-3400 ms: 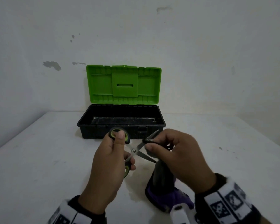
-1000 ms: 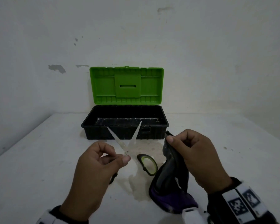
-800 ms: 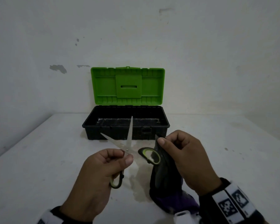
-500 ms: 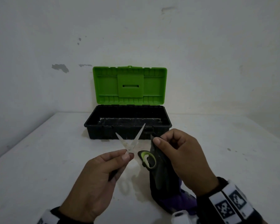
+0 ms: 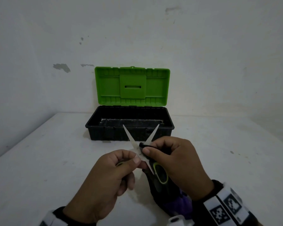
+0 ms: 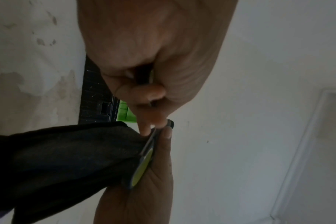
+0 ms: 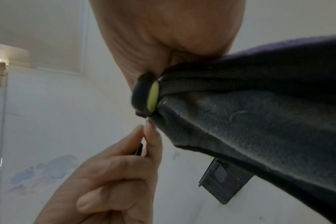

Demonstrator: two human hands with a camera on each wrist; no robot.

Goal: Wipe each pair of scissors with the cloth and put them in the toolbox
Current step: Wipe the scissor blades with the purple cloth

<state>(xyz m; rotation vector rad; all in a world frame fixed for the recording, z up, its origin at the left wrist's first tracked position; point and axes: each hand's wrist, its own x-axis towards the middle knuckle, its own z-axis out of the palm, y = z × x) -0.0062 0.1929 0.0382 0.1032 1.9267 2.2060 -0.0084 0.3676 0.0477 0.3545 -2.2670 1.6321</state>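
Scissors: I see one pair of scissors [image 5: 141,148] held above the table [image 5: 39,160], in front of the toolbox [image 5: 129,128] and between my two hands. The blades stand spread in a V, tips pointing up and away from me, and overlap the toolbox's front wall in the head view.

Left hand: my left hand [image 5: 104,181] has its fingers curled, thumb and forefinger pinching the scissors just below the pivot. One green-edged handle loop sits partly hidden inside this grip.

Right hand: my right hand [image 5: 178,163] is curled around the cloth [image 5: 170,193], pinching a fold of it against the base of the right-hand blade, right at the crossing point. The other handle loop, black with a green rim, hangs just under this hand and lies against the cloth.

Cloth: dark grey, with a purple part at the lower end. It drapes down from my right hand toward the table; in the right wrist view it presses on the handle loop.

Contact: the two hands sit just beside each other, thumbs nearly touching at the pivot.

Toolbox: black tub, green lid [image 5: 132,86] upright and open against the wall [image 5: 219,62]. It stands apart from both hands, farther from me.
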